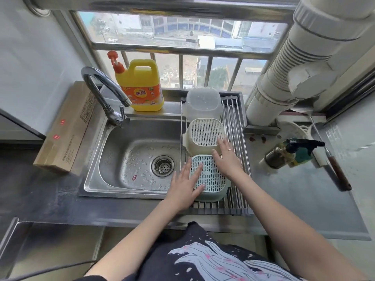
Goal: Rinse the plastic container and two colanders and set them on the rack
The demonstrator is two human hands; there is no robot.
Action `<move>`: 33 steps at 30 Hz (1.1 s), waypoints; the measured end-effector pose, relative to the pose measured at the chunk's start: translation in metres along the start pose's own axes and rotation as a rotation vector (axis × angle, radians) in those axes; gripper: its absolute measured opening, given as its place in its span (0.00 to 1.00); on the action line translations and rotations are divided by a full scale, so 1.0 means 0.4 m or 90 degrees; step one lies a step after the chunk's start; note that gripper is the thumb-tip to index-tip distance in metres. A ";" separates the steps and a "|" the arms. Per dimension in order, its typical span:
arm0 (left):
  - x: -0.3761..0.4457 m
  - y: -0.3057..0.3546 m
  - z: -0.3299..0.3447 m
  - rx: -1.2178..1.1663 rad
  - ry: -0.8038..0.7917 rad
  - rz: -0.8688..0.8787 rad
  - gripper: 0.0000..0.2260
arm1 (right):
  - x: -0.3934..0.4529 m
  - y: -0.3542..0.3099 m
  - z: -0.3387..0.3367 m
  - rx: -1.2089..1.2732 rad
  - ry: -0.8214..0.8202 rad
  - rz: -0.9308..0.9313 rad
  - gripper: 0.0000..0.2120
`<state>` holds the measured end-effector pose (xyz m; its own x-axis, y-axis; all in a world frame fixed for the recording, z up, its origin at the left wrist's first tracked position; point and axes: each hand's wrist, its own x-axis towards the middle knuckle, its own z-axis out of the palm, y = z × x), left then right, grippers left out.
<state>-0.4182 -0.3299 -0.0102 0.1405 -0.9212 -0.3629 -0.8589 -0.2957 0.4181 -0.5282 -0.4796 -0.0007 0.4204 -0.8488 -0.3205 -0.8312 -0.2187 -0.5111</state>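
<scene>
Fingers (pixel 199 166) of the left hand (pixel 183 188) lie straight on the upturned pale green colander (pixel 210 178); the right hand (pixel 228 157) rests flat, released, between it and the cream colander (pixel 205 134). Both sit on the roll-up rack (pixel 236 128) behind the clear plastic container (pixel 203 102). Light, stiff, wet-slick plastic, I'd judge — grip the rims. The detergent jug (pixel 140 86) shows Chinese characters.

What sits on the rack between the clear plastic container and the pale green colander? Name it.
In the head view, the white colander sits upside down on the rack, between the clear plastic container and the pale green colander.
</scene>
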 end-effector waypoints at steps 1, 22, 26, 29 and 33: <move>-0.001 -0.004 0.000 -0.006 -0.001 0.001 0.30 | -0.003 -0.003 0.003 0.007 -0.003 0.003 0.28; -0.010 0.012 0.001 0.064 0.041 -0.009 0.31 | -0.017 0.002 0.022 -0.073 0.043 -0.029 0.31; -0.009 0.010 0.002 0.135 0.046 -0.028 0.35 | -0.023 0.015 0.026 -0.135 0.012 -0.009 0.31; -0.007 0.005 0.007 0.170 0.066 -0.043 0.34 | -0.024 0.013 0.019 -0.151 0.018 0.008 0.31; -0.015 0.008 0.002 0.130 0.039 -0.077 0.31 | -0.031 0.003 0.010 -0.140 0.036 0.026 0.28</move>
<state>-0.4220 -0.3250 -0.0072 0.2720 -0.8976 -0.3469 -0.9149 -0.3530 0.1960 -0.5329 -0.4673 -0.0005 0.3694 -0.8835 -0.2882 -0.9086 -0.2783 -0.3113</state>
